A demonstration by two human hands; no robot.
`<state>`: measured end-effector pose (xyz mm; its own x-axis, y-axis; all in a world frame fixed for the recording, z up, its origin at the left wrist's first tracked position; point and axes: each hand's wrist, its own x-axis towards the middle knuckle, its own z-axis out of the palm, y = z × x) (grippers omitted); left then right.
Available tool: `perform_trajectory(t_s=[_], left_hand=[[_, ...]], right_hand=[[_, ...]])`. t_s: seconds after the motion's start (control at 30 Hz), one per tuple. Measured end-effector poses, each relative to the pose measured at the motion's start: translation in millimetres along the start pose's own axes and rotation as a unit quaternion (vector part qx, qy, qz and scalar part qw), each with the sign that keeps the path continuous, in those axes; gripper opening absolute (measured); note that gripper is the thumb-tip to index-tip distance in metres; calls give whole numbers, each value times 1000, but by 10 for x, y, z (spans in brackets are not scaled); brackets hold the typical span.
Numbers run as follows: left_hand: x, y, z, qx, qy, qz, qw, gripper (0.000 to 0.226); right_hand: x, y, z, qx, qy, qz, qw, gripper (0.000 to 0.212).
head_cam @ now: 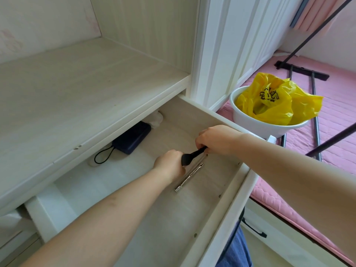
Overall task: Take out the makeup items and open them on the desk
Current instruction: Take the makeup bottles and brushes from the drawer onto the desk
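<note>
- The pulled-out drawer (217, 199) has a pale wood-grain bottom. Everything below is placed relative to it.
- A silvery tube (189, 175) lies flat on the drawer bottom, roughly in the middle, running toward the front wall.
- A dark blue pouch (133, 138) with a black cord loop (103, 156) sits at the back, half tucked under the desk top (77, 89).
- Something white and crumpled (156, 118) sits in the back corner beside the pouch; can't tell what it is.

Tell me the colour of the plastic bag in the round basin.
Yellow with black print: the crumpled plastic bag sits in the white round basin, shown in the head view.
</note>
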<state>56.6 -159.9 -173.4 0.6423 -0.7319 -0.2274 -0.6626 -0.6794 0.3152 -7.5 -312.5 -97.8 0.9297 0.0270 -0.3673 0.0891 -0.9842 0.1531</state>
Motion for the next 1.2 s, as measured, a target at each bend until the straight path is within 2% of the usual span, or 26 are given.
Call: perform_trajectory(t_s=[0.33, 0.43, 0.57, 0.7, 0.8, 0.87, 0.97, 1.07, 1.2], left_hand=[[-43, -87, -17, 2, 10, 11, 1000, 8], [-94, -177, -89, -71, 23, -27, 997, 9], [-260, -262, -349, -242, 53, -77, 966, 9], [-609, -323, -816, -423, 75, -75, 900, 15], [-984, -438, -1294, -514, 92, -69, 850, 9], [-1271, -627, -1598, -530, 126, -67, 836, 8], [-1677, -941, -1950, -518, 180, -73, 833, 8], [-2064, -1341, -2188, -502, 247, -93, 824, 7], [-2516, -1902, -2307, -501, 334, -140, 786, 3]], right_hand=[[-33, -27, 5, 35, -2, 14, 999, 22], [-60, -33, 16, 117, 37, 42, 991, 19], [-140, -91, -92, 301, 105, 89, 944, 13], [-164, -246, -336, 432, 145, 89, 886, 12], [-74, -488, -638, 532, 188, 53, 824, 13], [20, -752, -901, 576, 196, 22, 793, 11], [176, -1172, -1235, 650, 179, -17, 739, 13], [352, -1666, -1585, 670, 153, -64, 724, 10], [579, -2355, -1993, 684, 135, -111, 708, 10]])
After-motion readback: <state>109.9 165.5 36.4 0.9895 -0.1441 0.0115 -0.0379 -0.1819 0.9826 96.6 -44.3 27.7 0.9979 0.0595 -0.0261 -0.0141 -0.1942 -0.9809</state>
